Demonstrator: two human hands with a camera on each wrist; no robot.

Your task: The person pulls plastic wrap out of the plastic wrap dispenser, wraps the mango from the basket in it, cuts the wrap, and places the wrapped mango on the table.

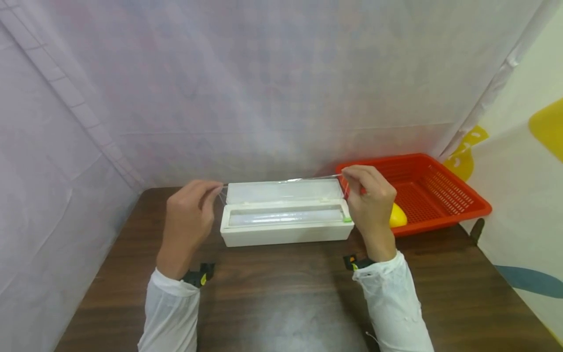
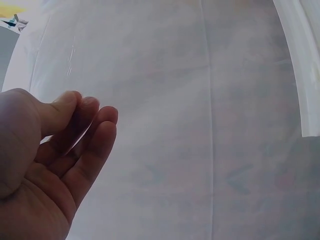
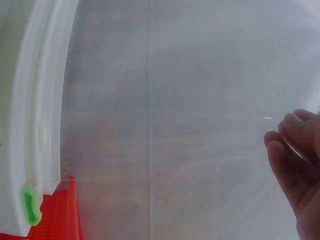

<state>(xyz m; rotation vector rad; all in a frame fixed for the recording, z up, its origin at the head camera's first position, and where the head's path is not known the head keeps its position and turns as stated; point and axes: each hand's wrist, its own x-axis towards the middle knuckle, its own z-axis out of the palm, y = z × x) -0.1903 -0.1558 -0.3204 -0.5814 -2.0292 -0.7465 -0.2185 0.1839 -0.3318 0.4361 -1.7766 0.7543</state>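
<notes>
A white cling-film dispenser box [image 1: 286, 230] lies on the dark wooden table [image 1: 286, 293] with its lid [image 1: 283, 191] swung open toward the back. A clear film sheet [image 1: 308, 179] stretches up from the box. My left hand [image 1: 218, 188] pinches the sheet's left corner and my right hand [image 1: 346, 175] pinches its right corner, both above the box ends. In the left wrist view, the left hand [image 2: 80, 107] has its thumb pressed against its fingers. The right wrist view shows the right hand [image 3: 292, 132], the box lid [image 3: 40, 100] and a green slider [image 3: 31, 204].
A red plastic basket [image 1: 440, 195] stands at the back right, behind my right hand, with a yellow object [image 1: 397, 215] in it. Pale cloth walls close in the table at the back and left. A patterned sheet hangs on the right.
</notes>
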